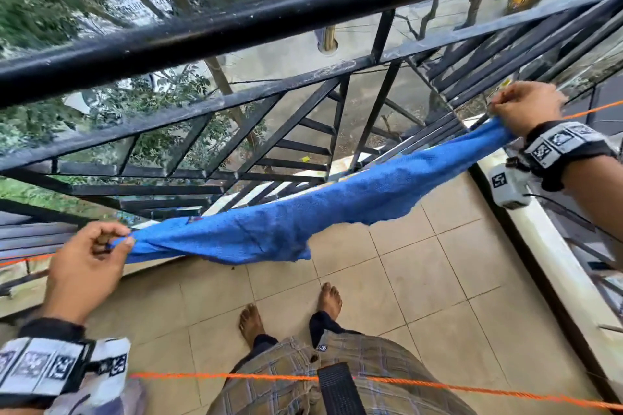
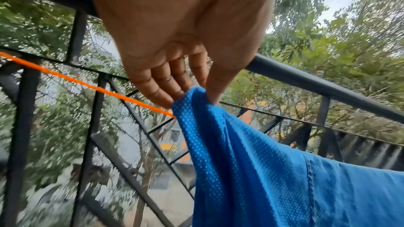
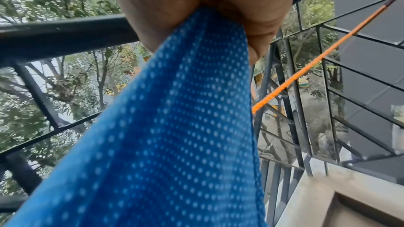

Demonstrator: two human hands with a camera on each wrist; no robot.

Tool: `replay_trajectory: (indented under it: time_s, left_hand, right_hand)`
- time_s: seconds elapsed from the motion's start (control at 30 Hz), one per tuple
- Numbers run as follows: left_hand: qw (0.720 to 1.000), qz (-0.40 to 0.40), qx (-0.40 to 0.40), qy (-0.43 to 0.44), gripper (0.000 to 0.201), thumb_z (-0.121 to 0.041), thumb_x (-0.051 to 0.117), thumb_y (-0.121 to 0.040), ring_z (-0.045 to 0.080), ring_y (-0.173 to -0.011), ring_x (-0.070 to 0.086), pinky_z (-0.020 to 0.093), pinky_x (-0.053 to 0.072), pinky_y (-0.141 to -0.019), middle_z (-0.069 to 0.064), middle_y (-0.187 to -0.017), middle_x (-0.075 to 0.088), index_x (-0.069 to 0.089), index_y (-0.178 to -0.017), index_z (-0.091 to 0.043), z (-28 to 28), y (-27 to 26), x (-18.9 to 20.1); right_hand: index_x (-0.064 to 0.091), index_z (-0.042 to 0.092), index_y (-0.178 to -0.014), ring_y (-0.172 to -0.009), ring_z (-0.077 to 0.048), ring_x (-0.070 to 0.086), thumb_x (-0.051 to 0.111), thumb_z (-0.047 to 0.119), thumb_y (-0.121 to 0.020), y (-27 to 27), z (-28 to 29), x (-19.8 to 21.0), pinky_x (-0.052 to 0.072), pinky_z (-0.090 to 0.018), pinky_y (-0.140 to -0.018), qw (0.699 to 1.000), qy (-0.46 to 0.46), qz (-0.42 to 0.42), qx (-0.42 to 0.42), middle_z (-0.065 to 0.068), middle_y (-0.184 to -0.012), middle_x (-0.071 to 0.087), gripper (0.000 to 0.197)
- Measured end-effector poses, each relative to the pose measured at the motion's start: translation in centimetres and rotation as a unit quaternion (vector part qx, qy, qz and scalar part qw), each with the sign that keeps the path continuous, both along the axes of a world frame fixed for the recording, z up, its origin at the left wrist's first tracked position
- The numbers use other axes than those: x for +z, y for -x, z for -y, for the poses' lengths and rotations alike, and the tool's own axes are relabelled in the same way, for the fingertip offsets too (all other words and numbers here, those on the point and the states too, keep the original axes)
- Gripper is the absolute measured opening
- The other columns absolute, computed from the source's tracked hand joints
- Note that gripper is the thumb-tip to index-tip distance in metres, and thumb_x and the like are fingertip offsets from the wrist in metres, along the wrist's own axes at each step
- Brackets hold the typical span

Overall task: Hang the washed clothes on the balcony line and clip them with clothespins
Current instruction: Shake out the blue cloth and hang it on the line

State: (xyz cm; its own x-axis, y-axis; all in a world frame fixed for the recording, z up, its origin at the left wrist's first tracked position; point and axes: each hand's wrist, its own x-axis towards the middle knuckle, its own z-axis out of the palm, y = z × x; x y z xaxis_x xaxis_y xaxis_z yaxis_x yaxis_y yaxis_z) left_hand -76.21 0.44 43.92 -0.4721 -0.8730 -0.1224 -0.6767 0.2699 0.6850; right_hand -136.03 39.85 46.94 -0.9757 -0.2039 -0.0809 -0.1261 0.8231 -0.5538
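A blue mesh garment is stretched along the far orange line, draped over it between my two hands. My left hand pinches its left end between thumb and fingers; the left wrist view shows the blue cloth gathered at my fingertips where the orange line meets it. My right hand grips the right end in a fist. In the right wrist view the cloth comes out of my closed right hand and the line runs off beyond it. No clothespin shows.
A black metal railing stands just beyond the line, with trees and a street below. A second orange line crosses in front of my waist. A low white ledge borders the tiled floor on the right. My bare feet stand on the tiles.
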Motion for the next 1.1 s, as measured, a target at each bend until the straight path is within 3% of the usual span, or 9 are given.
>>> replay_trajectory:
  time_s: [0.1,0.17,0.23,0.37,0.43,0.63,0.8,0.93,1.1]
  left_hand:
    - [0.998,0.024,0.042,-0.049,0.023,0.011,0.063,-0.089,-0.008,-0.056,0.058,0.0,0.04,-0.053,0.007,-0.074,0.058,0.06,-0.097,-0.01,-0.4,-0.1,-0.3]
    - [0.997,0.041,0.057,-0.045,0.024,0.011,0.063,-0.089,-0.009,-0.052,0.057,0.001,0.039,-0.05,0.005,-0.072,0.056,0.059,-0.103,-0.008,0.0,-0.3,-0.3]
    - [0.996,0.074,0.035,-0.04,0.027,0.007,0.064,-0.089,0.003,-0.053,0.058,0.004,0.039,-0.049,0.008,-0.072,0.059,0.06,-0.108,-0.012,0.3,-0.6,-0.2]
    - [0.974,0.22,-0.055,0.017,0.043,-0.003,0.069,-0.086,0.033,-0.077,0.066,0.037,0.053,-0.077,0.013,-0.082,0.068,0.067,-0.119,-0.03,0.7,-0.5,0.1]
    - [0.951,0.294,-0.073,0.054,0.036,-0.012,0.071,-0.086,0.039,-0.087,0.067,0.046,0.053,-0.079,0.016,-0.094,0.069,0.071,-0.115,-0.032,0.9,0.2,0.4]
    - [0.909,0.397,-0.1,0.076,0.036,-0.028,0.078,-0.077,0.039,-0.094,0.065,0.046,0.054,-0.085,0.014,-0.096,0.066,0.072,-0.112,-0.031,1.9,2.2,0.2]
    - [0.867,0.468,-0.131,0.111,0.046,-0.05,0.071,-0.078,0.038,-0.101,0.062,0.045,0.054,-0.087,0.013,-0.105,0.062,0.068,-0.121,-0.036,2.3,3.9,0.5]
    - [0.845,0.493,-0.174,0.113,0.054,-0.061,0.066,-0.077,0.034,-0.108,0.06,0.045,0.051,-0.092,0.01,-0.11,0.062,0.066,-0.124,-0.036,3.1,5.8,1.4]
    - [0.844,0.465,-0.243,0.114,0.053,-0.053,0.068,-0.083,0.031,-0.115,0.055,0.043,0.049,-0.095,0.003,-0.121,0.056,0.057,-0.132,-0.039,3.2,8.8,2.9]
  right_hand:
    - [0.067,0.021,-0.072,-0.055,-0.007,0.053,0.065,0.023,-0.071,0.1,0.0,-0.5,0.04,-0.008,-0.055,0.999,-0.029,0.004,0.013,0.008,-0.06,0.063,0.004]
    - [0.066,0.022,-0.071,-0.056,-0.005,0.053,0.065,0.015,-0.076,-0.2,-0.6,-1.1,0.039,-0.016,-0.058,0.998,-0.054,0.001,0.025,0.005,-0.064,0.064,0.008]
    - [0.071,0.018,-0.08,-0.06,0.001,0.057,0.067,0.012,-0.078,-0.6,-1.4,-1.5,0.045,-0.025,-0.065,0.997,-0.076,-0.003,0.034,-0.006,-0.078,0.068,0.007]
    - [0.074,0.01,-0.09,-0.091,-0.035,0.065,0.065,0.01,-0.082,-1.6,-2.0,-1.6,0.049,-0.039,-0.083,0.993,-0.107,-0.013,0.048,-0.021,-0.086,0.068,0.012]
    - [0.074,0.01,-0.092,-0.091,-0.038,0.064,0.065,0.009,-0.082,-2.1,-2.1,-1.7,0.049,-0.041,-0.084,0.989,-0.132,-0.003,0.072,-0.02,-0.083,0.066,0.014]
    - [0.073,0.018,-0.095,-0.088,-0.032,0.063,0.073,0.019,-0.081,-3.7,-1.1,-1.8,0.05,-0.039,-0.084,0.974,-0.128,-0.006,0.186,-0.01,-0.097,0.068,0.013]
    - [0.073,0.019,-0.107,-0.104,-0.035,0.059,0.079,0.015,-0.074,-6.9,1.4,-1.7,0.043,-0.04,-0.092,0.898,-0.182,-0.047,0.397,-0.01,-0.114,0.066,0.034]
    - [0.066,0.033,-0.123,-0.117,-0.031,0.056,0.072,0.029,-0.081,-8.7,3.7,-2.2,0.045,-0.043,-0.098,0.882,-0.23,-0.015,0.412,0.0,-0.132,0.062,0.042]
    - [0.066,0.038,-0.119,-0.104,-0.024,0.063,0.061,0.036,-0.09,-8.9,4.9,-2.3,0.049,-0.034,-0.083,0.864,-0.316,0.014,0.392,0.004,-0.115,0.07,0.029]
